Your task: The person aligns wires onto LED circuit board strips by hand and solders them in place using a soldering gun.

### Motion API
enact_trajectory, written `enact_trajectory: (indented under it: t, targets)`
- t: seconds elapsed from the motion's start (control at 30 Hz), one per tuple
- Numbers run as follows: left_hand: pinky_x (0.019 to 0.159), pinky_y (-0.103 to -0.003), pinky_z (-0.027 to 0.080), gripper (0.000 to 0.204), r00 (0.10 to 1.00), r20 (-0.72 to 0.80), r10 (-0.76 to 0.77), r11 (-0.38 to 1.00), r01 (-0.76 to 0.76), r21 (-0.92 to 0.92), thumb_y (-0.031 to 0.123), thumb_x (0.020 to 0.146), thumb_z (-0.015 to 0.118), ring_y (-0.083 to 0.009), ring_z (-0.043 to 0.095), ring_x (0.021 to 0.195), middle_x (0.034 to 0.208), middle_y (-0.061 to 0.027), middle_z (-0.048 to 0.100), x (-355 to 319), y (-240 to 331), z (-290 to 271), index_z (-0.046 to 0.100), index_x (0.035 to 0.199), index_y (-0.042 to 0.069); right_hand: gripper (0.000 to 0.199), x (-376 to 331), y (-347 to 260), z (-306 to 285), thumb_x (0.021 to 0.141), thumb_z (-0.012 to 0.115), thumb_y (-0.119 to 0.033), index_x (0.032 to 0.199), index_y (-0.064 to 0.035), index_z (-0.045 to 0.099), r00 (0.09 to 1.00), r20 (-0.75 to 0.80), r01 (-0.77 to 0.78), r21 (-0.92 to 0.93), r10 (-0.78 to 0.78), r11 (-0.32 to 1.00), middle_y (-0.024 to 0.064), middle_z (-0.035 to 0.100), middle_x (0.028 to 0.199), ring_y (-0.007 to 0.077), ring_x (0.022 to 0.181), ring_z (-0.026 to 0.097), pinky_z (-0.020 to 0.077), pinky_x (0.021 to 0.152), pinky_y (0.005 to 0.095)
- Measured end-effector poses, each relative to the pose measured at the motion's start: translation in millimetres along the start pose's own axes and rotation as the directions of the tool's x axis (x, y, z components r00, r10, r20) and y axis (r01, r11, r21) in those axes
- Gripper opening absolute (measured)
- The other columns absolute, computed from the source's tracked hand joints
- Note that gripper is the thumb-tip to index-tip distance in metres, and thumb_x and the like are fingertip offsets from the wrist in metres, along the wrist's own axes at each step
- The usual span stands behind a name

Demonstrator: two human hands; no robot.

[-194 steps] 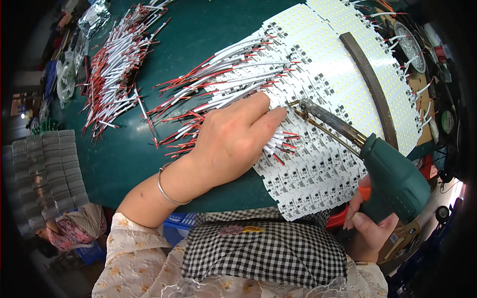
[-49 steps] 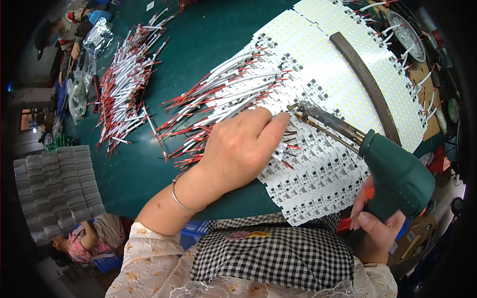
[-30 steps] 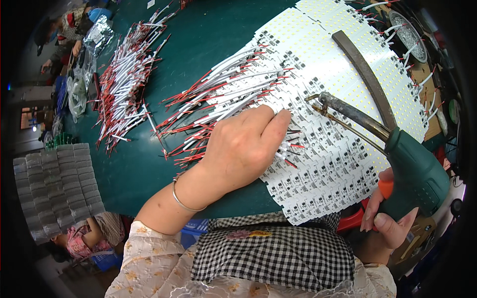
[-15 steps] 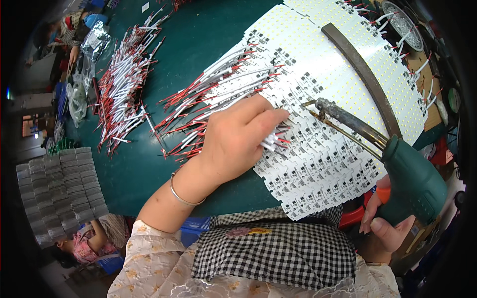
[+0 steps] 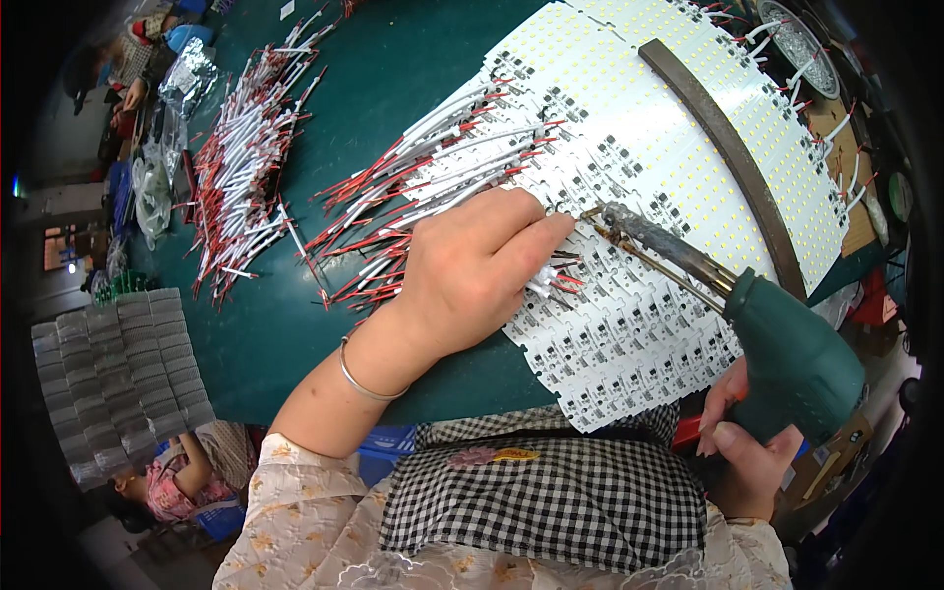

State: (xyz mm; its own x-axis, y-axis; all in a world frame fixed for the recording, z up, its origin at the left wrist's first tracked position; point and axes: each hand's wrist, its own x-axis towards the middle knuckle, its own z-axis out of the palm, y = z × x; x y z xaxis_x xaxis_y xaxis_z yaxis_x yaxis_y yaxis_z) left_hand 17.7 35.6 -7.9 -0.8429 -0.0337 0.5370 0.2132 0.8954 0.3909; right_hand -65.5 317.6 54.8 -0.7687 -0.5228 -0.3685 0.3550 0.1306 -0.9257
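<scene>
My left hand (image 5: 472, 261) is closed over the white circuit boards (image 5: 629, 344), its thumb and finger pinched together. Short white-sleeved wires (image 5: 544, 283) with red and dark ends stick out from under its fingers. Low on the right, my right hand (image 5: 749, 454) is wrapped around the handle of a green soldering gun (image 5: 796, 354). The gun's darkened metal tip points left and sits right beside my left fingertips, above the boards' pads. More sleeved wires (image 5: 442, 143) lie fanned across the boards' left edge, just beyond my left hand.
A dark curved bar (image 5: 728, 147) lies across the joined boards. On the green table (image 5: 364, 79), a big heap of wires (image 5: 246, 157) spreads to the left. A metal dish (image 5: 801, 49) stands at the far right. Stacked grey packs (image 5: 123, 379) and other people are at left.
The soldering gun and my right hand have moved left, bringing the tip closer to my left fingertips. My left hand has barely shifted.
</scene>
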Motion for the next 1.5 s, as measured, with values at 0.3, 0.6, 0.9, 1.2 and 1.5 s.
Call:
enact_trajectory:
  t: [0.3, 0.6, 0.9, 1.2, 1.5]
  targets:
    - [0.050, -0.031, 0.047, 0.042, 0.998, 0.021, 0.059, 0.992, -0.061, 0.113, -0.003, 0.054, 0.063, -0.0230, 0.060, 0.064, 0.078, -0.0098, 0.061, 0.3, 6.1, 1.1, 0.066, 0.096, -0.001, 0.068, -7.7, 10.5, -18.8, 0.069, 0.074, -0.012, 0.125, 0.0097, 0.041, 0.998, 0.064, 0.009, -0.324, 0.012, 0.946, 0.0121, 0.055, 0.078, 0.0139, 0.051, 0.052, 0.0464, 0.046, 0.0234]
    - [0.051, -0.031, 0.048, 0.042, 0.998, 0.028, 0.060, 0.989, -0.063, 0.134, -0.002, 0.054, 0.063, -0.0234, 0.061, 0.065, 0.079, -0.0102, 0.061, -0.7, 7.6, -0.7, 0.066, 0.095, -0.001, 0.070, 5.4, -5.0, -3.5, 0.069, 0.076, -0.018, 0.116, 0.0173, 0.038, 0.983, -0.081, 0.168, 0.024, -0.165, 0.986, 0.0168, 0.054, 0.078, 0.0130, 0.043, 0.049, 0.0448, 0.035, 0.0242]
    - [0.053, -0.031, 0.049, 0.035, 0.998, -0.060, -0.009, 0.999, 0.012, 0.037, -0.005, 0.065, 0.065, -0.0237, 0.061, 0.069, 0.081, -0.0104, 0.062, 8.0, 3.2, -13.1, 0.065, 0.099, -0.001, 0.073, 5.1, -25.5, -23.6, 0.072, 0.074, -0.012, 0.125, 0.0142, 0.033, 0.972, -0.003, 0.235, 0.062, -0.235, 0.970, 0.0126, 0.054, 0.063, 0.0161, 0.045, 0.051, 0.0485, 0.042, 0.0273]
    - [0.053, -0.034, 0.048, 0.045, 0.991, 0.052, -0.125, 0.991, 0.122, 0.057, -0.008, 0.067, 0.060, -0.0252, 0.057, 0.064, 0.074, -0.0087, 0.055, 17.6, 9.5, -9.7, 0.060, 0.111, 0.004, 0.074, 12.0, -12.0, -19.1, 0.074, 0.075, -0.021, 0.123, 0.0142, 0.033, 0.970, 0.051, 0.235, 0.036, -0.237, 0.971, 0.0092, 0.052, 0.064, 0.0125, 0.043, 0.050, 0.0453, 0.037, 0.0241]
    - [0.054, -0.028, 0.049, 0.048, 0.991, 0.005, -0.134, 0.989, 0.134, 0.069, -0.009, 0.058, 0.065, -0.0201, 0.062, 0.064, 0.078, -0.0083, 0.063, 10.3, 5.1, -4.7, 0.068, 0.105, 0.003, 0.069, 13.8, -7.5, -13.3, 0.073, 0.074, -0.016, 0.120, 0.0166, 0.035, 0.977, 0.008, 0.215, 0.051, -0.215, 0.975, 0.0118, 0.053, 0.064, 0.0134, 0.043, 0.050, 0.0457, 0.038, 0.0236]
